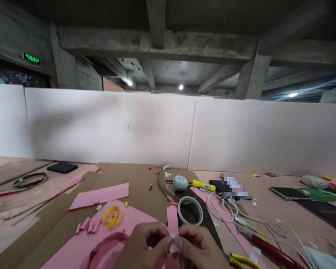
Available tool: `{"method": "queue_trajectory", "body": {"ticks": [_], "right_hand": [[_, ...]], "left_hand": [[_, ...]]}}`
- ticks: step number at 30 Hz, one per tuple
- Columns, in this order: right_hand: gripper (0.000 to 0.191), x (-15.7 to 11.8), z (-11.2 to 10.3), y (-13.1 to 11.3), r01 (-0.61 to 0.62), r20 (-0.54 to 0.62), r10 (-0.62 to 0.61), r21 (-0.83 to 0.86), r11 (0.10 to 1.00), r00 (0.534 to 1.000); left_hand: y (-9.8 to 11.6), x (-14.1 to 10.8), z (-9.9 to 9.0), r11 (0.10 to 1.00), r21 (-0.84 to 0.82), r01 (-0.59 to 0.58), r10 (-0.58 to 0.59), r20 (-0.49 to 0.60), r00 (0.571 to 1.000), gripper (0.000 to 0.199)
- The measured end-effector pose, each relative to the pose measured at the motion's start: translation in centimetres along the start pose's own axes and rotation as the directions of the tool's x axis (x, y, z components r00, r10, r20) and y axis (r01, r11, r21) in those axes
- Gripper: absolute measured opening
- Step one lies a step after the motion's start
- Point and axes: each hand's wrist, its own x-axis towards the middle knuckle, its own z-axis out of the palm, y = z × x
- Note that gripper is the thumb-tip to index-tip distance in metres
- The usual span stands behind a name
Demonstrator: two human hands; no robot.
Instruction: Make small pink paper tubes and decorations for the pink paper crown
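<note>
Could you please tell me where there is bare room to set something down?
The brown cardboard looks mostly bare between the pink strip and the textured ball, apart from small bits. It is crowded around the left hand, right hand, tape roll and white cable.

Matt brown cardboard sheet (140, 179); smooth matt pink paper strip (172, 220); bumpy, glittery grey-green ball (180, 183); glossy yellow cylindrical tube (204, 185).
</note>
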Motion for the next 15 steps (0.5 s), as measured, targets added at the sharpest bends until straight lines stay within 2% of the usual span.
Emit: {"method": "queue_trajectory", "body": {"ticks": [2,8,11,13,15], "right_hand": [[0.054,-0.7,0.3,-0.5,-0.039,0.018,0.038,0.060,0.997,0.999],[0.040,-1.6,0.8,-1.0,-0.035,-0.046,0.045,0.187,0.982,0.998],[0.032,-1.9,0.8,-0.6,0.003,-0.072,0.012,0.211,0.977,0.997],[0.029,-2.0,0.7,-0.3,-0.008,-0.069,0.026,0.239,0.971,0.997],[0.028,-2.1,0.7,0.0,-0.029,-0.051,0.045,0.282,0.959,0.998]], "left_hand": [[0.2,0.0,0.1,0.999,-0.035,-0.024,0.024,0.015,1.000,0.032],[0.9,0.3,0.0,0.999,0.017,-0.049,0.050,-0.033,0.998,0.030],[0.8,0.0,-0.3,0.977,0.147,-0.152,0.170,-0.121,0.978,0.018],[0.7,-0.3,-0.6,0.901,0.292,-0.322,0.374,-0.143,0.916,0.013],[0.5,-0.5,-0.7,0.765,0.392,-0.510,0.581,-0.080,0.810,0.013]]}}
